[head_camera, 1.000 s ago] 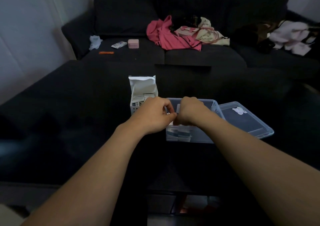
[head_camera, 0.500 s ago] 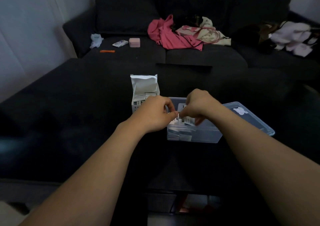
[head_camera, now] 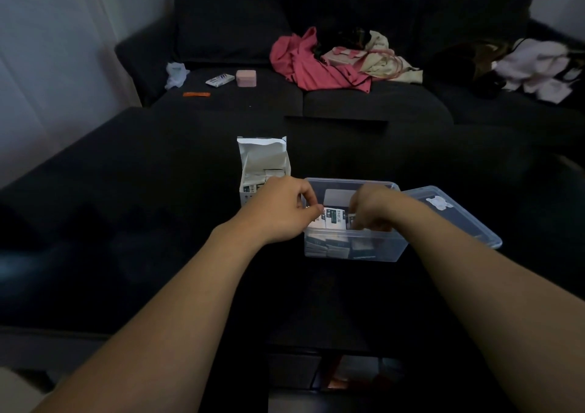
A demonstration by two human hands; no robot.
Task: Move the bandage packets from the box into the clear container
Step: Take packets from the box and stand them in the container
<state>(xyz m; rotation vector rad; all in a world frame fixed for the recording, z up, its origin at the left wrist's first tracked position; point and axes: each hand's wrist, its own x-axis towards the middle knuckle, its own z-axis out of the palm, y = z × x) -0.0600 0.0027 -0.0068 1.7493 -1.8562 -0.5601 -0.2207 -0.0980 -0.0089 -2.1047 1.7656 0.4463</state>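
Your clear container [head_camera: 351, 248] sits at centre on the dark tabletop [head_camera: 126, 222], the open box [head_camera: 264, 167] touching it at 10 o'clock. Your left hand [head_camera: 281, 210] and right hand [head_camera: 373, 210] pinch a row of bandage packets [head_camera: 332, 219] over the container, your fingers hiding both ends. More packets inside the container are too dim to make out.

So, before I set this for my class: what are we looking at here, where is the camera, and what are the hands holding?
There is no machine: the camera sits on a person's head, looking down at their bare arms. The left hand and right hand together hold bandage packets over the clear container, which already has packets at its bottom. An opened white box with more packets stands to its left; the lid lies to its right. All rest on a dark surface before a sofa.
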